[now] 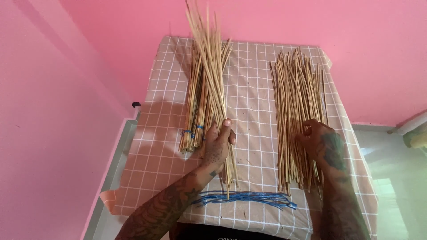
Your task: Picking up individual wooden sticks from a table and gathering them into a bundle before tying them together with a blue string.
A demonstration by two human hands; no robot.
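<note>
It looked like a home craft corner — pink painted walls (347,40) hemmed in a small table under a checked beige tablecloth (249,89), heaped with thin bamboo sticks (297,111).

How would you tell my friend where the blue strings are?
Find the checked table against the pink wall. At its near edge, between the two arms, lie the blue strings, spread flat in a thin strip. Everything else there is pale sticks; only these are bright blue and floppy.

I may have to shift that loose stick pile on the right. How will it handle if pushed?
The loose sticks would probably scatter and roll, since nothing binds them. They look thin and light, likely stiff but snappable. The right hand resting on them may steady them.
</note>
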